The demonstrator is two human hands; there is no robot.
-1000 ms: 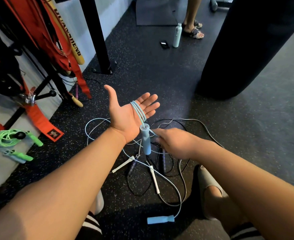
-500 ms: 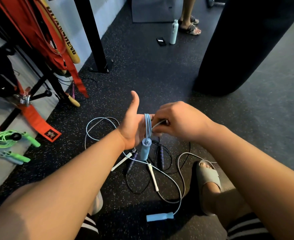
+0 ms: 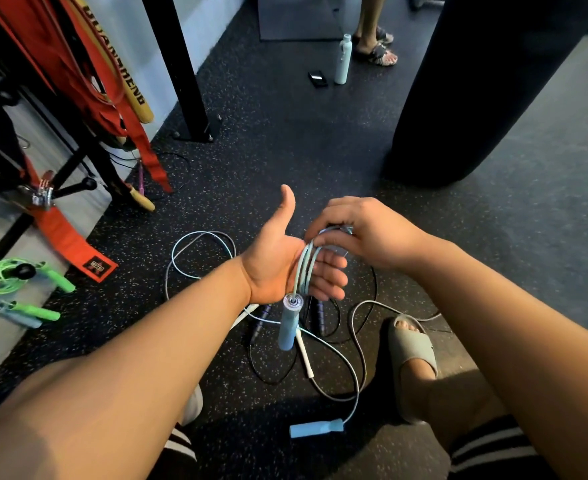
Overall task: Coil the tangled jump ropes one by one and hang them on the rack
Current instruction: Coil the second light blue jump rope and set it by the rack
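My left hand (image 3: 282, 258) is held palm up, thumb raised, with several turns of a light blue jump rope (image 3: 304, 268) wound around its fingers. One blue handle (image 3: 288, 322) dangles below the palm. My right hand (image 3: 361, 233) pinches the same cord just above the left fingers. The rope's other blue handle (image 3: 316, 427) lies on the floor near my feet. Under my hands lies a tangle of black and white ropes (image 3: 320, 341). A coiled green rope (image 3: 5, 277) hangs on a peg of the rack (image 3: 74, 187) at the left.
Red straps (image 3: 74, 244) and a wooden stick hang on the rack. A black post (image 3: 178, 64) stands behind it, a black punching bag (image 3: 476, 81) at the right. Farther off, a bottle (image 3: 342, 60), a phone and another person's sandalled feet. My sandalled foot (image 3: 412, 351) is beside the tangle.
My left hand has turned from flat open to fingers curled with thumb up. My right hand has risen from below the palm to above the fingers, bringing the cord over them.
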